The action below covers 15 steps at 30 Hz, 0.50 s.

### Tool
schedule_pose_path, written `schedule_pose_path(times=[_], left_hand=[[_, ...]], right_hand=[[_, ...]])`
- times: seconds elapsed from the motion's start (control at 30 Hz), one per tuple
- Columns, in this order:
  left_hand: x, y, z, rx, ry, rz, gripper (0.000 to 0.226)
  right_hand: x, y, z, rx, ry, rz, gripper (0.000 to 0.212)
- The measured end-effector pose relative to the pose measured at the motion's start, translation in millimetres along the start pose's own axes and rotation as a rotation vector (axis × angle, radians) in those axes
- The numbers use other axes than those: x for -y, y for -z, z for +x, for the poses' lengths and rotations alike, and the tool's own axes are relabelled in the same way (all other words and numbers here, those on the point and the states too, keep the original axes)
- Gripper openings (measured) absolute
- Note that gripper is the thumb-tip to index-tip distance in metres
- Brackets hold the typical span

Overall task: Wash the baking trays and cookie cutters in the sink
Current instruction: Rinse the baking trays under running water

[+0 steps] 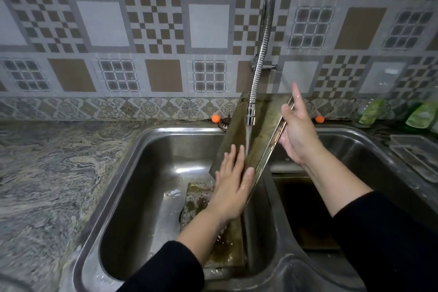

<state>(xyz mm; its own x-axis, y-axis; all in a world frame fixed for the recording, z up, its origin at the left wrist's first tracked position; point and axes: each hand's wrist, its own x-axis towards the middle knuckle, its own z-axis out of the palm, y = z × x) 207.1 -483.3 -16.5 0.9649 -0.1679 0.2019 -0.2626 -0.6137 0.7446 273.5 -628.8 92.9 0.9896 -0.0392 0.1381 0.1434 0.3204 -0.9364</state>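
Head view is showing the right hand (297, 130) gripping the right rim of a tilted baking tray (263, 125), while the left hand (233, 185), fingers straight, is pressing flat on its lower face. Water from the faucet (258, 64) is running onto it above the left sink (132, 197) basin.
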Motion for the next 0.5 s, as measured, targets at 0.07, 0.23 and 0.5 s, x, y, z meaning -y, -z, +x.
schedule_pose_path(times=[0.07,0.23,0.5], left_hand=[[-10.7,-3.9,-2.9,0.016,-0.081,0.11,0.078],[-40.0,-11.8,2.8,-0.111,-0.298,0.159,0.076],[-102.5,-32.8,11.6,-0.191,-0.28,-0.367,0.059]], right_hand=[[6.4,4.4,3.3,-0.045,0.03,-0.016,0.057],[32.9,18.9,2.7,-0.094,0.047,-0.027,0.067],[4.2,95.7,-4.0,-0.166,-0.154,-0.844,0.06]])
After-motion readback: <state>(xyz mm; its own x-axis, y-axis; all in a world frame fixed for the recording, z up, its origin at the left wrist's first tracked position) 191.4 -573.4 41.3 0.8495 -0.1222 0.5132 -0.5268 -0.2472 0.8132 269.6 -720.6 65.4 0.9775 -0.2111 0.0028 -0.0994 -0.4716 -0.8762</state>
